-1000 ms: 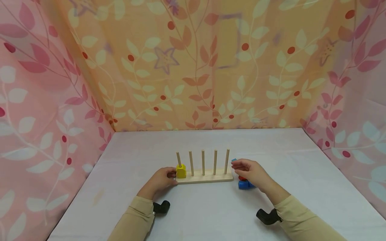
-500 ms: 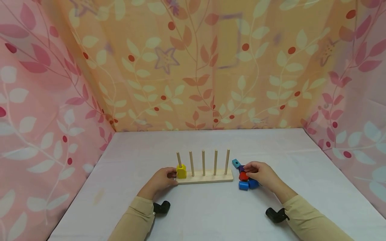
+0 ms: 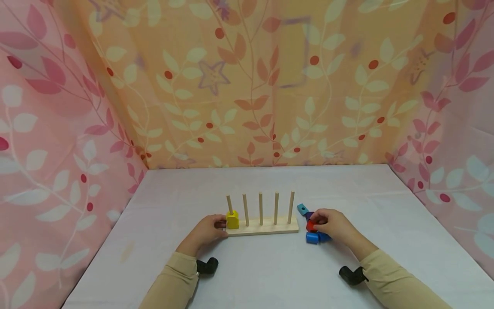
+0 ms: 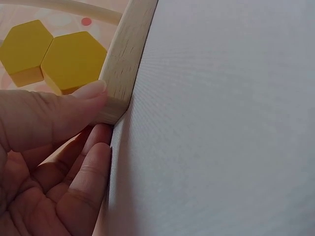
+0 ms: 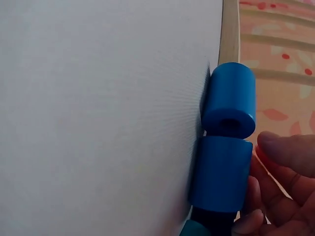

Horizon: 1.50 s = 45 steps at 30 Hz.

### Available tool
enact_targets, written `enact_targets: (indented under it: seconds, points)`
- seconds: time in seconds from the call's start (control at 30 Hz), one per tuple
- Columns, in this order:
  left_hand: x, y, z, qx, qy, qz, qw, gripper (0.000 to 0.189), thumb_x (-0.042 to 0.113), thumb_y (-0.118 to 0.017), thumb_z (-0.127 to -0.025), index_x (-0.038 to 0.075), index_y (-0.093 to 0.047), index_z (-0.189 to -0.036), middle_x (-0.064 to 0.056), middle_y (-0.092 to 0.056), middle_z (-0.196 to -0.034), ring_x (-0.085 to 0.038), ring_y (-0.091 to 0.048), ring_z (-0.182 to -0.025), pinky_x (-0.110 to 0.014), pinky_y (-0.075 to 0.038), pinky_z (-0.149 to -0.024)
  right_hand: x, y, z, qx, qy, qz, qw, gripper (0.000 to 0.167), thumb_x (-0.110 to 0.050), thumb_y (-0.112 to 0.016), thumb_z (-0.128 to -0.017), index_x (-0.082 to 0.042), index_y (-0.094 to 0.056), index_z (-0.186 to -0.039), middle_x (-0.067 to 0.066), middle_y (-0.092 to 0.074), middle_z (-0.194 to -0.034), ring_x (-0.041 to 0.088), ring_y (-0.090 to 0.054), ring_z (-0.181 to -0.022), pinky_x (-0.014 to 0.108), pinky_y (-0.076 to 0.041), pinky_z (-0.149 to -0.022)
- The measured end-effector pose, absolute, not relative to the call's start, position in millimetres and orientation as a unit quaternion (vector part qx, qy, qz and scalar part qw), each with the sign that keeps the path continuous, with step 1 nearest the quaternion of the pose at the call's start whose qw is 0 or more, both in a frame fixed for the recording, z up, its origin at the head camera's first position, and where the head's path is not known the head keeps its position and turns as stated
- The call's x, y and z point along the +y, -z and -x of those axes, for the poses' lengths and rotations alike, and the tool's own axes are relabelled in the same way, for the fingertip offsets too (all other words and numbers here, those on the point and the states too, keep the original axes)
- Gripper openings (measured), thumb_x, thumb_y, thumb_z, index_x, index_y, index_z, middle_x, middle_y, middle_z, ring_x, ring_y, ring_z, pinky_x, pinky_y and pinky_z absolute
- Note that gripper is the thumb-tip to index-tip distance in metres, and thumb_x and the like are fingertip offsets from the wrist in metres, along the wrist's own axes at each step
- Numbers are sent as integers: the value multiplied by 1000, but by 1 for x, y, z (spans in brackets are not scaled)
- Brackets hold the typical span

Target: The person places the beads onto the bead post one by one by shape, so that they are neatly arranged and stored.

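Note:
My left hand (image 3: 206,229) holds the left end of a wooden peg stand (image 3: 266,229), its thumb against the base in the left wrist view. Two yellow hexagonal blocks (image 4: 74,59) sit on the leftmost peg, beside that thumb. At the stand's right, my right hand (image 3: 335,225) pinches a red block (image 3: 310,226) in the small pile. Most of the red block is hidden behind the thumb in the right wrist view. Two blue cylinders (image 5: 224,172) lie just in front of these fingers, one showing a hole in its end.
Behind the red block lie a purple block (image 3: 308,215) and a teal block (image 3: 302,209) with a hole. Several bare pegs (image 3: 260,209) rise from the stand. White cloth (image 3: 185,184) covers the table, and patterned curtains (image 3: 247,86) enclose it.
My right hand has moved right and slightly down, from beside the stand's end to the pile, and its fingers have come to the red block, which has turned slightly. My left hand stays put.

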<state>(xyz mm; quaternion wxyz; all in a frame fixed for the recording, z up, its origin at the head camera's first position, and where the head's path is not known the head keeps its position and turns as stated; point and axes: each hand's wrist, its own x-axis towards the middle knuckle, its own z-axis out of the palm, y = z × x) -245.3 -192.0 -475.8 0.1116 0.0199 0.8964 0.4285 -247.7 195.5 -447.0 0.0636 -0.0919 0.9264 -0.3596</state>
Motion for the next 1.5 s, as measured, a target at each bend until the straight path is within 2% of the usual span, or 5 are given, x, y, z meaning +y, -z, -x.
enact_targets:
  seconds: [0.33,0.67,0.93,1.2,1.5]
  points:
    - [-192,477,245,895,-431,-22,111,49,10,-76,-71,8,-59,-118,0,-63,-103,-18,-56,-99,-45,-41,-93,196,446,249,941,319,93,54,17,-4,-68,-77,-10,-65,-92,3,-62,-90,17,-52,-79,35,-48,-73]
    - [-192,478,245,893,-436,-21,111,50,9,-77,-71,8,-59,-118,-1,-63,-104,-18,-57,-99,-43,-42,-92,195,444,250,956,266,98,72,21,-15,-74,-76,-6,-67,-94,10,-61,-98,25,-54,-89,46,-48,-80]
    - [-192,478,246,893,-436,-23,111,50,9,-77,-71,8,-60,-118,-1,-63,-103,-19,-57,-98,-44,-42,-92,194,447,250,949,285,117,71,22,-11,-77,-71,-14,-58,-82,-1,-57,-83,19,-49,-81,38,-45,-74]
    - [-192,477,245,892,-438,-19,112,49,8,-76,-71,8,-60,-117,-1,-63,-102,-18,-56,-98,-44,-42,-92,192,446,250,943,297,128,84,23,-9,-76,-72,-13,-61,-89,-1,-60,-86,18,-52,-82,41,-47,-79]
    - [-192,475,244,894,-433,-20,110,49,8,-76,-71,8,-59,-117,0,-63,-102,-17,-56,-97,-43,-43,-91,189,434,247,930,333,103,116,18,-12,-74,-75,-11,-64,-90,0,-59,-84,17,-51,-80,33,-49,-72]
